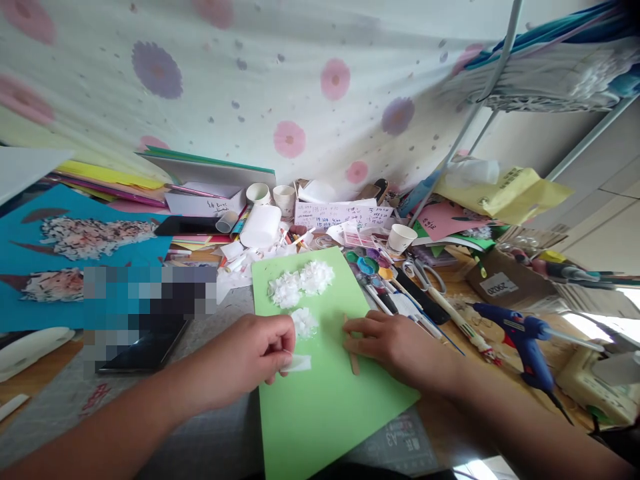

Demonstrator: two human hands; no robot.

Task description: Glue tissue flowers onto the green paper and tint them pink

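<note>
A light green sheet of paper (pixel 300 420) lies in front of me, with fluffy white paper clusters (pixel 301 283) on its upper part and a smaller white cluster (pixel 304 323) below them. My left hand (pixel 265 350) is over the sheet's left side, thumb and fingers pinching a small strip of thin white paper (pixel 300 363). On the right side of the sheet, my right hand (pixel 383 340) has its fingertips closed about a flat wooden craft stick (pixel 355 363). Its thumb is hidden.
A grey cutting mat (pixel 215 427) lies under the sheet. At left are a dark tablet-like device (pixel 145 347) and a blue picture (pixel 30 240). Paper cups (pixel 401 237), a paint palette (pixel 367 265), scissors (pixel 425 273) and a blue glue gun (pixel 525 347) crowd the back and right.
</note>
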